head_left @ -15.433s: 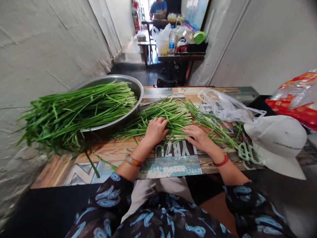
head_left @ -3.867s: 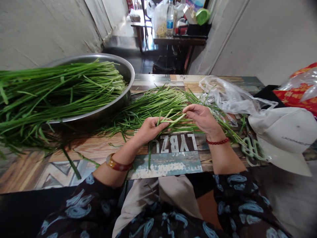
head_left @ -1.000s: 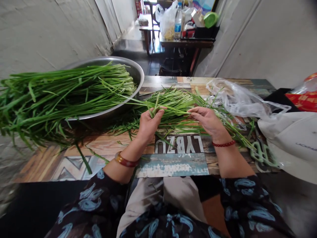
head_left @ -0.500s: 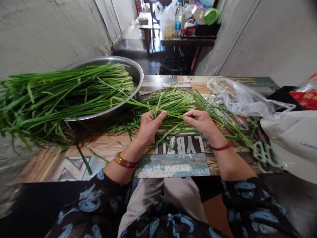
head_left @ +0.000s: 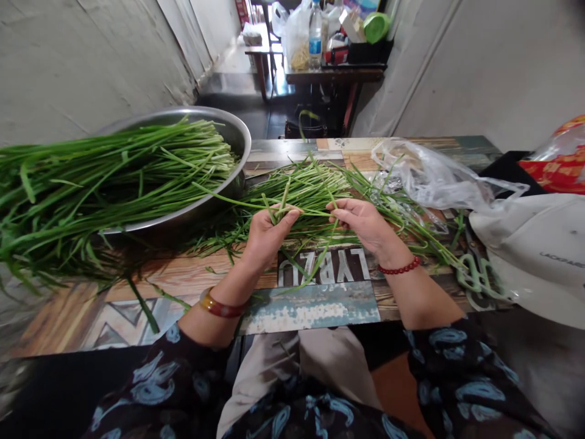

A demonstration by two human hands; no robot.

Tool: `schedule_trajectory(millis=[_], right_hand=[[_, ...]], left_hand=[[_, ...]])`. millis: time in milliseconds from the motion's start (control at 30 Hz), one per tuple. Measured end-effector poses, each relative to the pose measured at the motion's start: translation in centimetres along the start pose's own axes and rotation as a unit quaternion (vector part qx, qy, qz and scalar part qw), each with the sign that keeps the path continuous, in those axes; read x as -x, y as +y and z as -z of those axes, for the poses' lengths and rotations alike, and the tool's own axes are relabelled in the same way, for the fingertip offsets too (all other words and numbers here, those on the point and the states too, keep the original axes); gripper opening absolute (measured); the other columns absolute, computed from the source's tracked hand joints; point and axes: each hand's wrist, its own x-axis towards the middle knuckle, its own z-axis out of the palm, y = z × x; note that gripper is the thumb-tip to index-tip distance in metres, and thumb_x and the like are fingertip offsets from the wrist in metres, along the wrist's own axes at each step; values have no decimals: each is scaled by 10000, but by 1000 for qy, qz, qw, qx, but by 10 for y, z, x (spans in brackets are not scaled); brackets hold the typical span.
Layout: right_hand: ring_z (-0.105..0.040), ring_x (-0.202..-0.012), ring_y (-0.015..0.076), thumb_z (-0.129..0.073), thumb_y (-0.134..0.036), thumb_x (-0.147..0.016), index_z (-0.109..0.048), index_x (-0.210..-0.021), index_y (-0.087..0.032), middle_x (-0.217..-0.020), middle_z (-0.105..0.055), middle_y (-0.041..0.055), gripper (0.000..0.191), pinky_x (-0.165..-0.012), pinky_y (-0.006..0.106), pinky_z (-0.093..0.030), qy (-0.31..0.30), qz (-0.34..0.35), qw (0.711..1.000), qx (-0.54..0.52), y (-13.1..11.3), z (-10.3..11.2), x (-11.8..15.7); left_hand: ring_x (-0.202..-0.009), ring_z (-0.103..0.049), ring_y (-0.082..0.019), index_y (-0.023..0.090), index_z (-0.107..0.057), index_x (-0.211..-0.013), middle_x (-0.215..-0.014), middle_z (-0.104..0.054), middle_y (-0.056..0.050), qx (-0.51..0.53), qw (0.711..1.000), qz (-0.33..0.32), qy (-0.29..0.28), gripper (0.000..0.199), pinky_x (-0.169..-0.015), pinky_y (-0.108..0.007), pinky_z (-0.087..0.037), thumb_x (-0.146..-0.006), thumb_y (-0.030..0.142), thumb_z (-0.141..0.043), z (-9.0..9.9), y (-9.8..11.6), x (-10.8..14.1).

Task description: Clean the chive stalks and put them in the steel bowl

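My left hand is closed around several short green chives, their cut-looking ends poking up above the thumb. Thumb and fingers of my right hand pinch a chive stalk that runs across to the left hand. Beneath and behind both hands lies a loose pile of chives on the table. To the left, a steel basin holds a large heap of long chives, leaf ends hanging over its left side.
A clear plastic bag rests at the back right of the patterned table. Green-handled scissors lie beside a white cap. Stray chive pieces lie front left. A green strip shows above the far edge.
The whole view has shifted slightly. My right fingers now hold a stalk piece pointing upward, and a green strip appears beyond the table's far edge. My left hand keeps its hold.
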Motion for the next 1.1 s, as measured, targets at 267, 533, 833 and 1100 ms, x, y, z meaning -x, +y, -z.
schedule_trajectory(millis=[267,533,833,1100], right_hand=[[-561,-676,108,-739,-362,-731,-751,-940,-143,-782,-698,15,303,-652,265,-411,-82,-10,995,54,-4,6,4],[-513,-659,92,-734,-386,-727,-660,-867,-168,-784,-629,-9,270,-626,247,-409,-47,2,999,-8,3,3,-1],[-482,-633,85,-718,-409,-722,-550,-847,-233,-750,-544,-40,274,-567,206,-402,173,94,976,-92,2,27,-12],[-594,-736,152,-571,-353,-899,-662,-939,-202,-810,-656,18,180,-691,291,-467,-42,157,956,243,-5,21,4]], left_hand=[[-539,-464,-110,156,-733,-778,-517,-497,25,2,1000,6,-14,263,-498,-217,-338,-739,416,-734,1,6,1],[-479,-345,-71,137,-737,-833,-506,-430,51,31,999,21,-36,296,-461,-216,-245,-754,421,-729,1,0,0],[-400,-279,-45,167,-577,-708,-470,-352,95,159,987,30,20,283,-403,-202,-215,-740,388,-750,1,-4,-7],[-388,-279,-34,172,-525,-698,-480,-345,103,177,982,61,25,341,-387,-183,-219,-709,402,-777,1,-8,-9]])
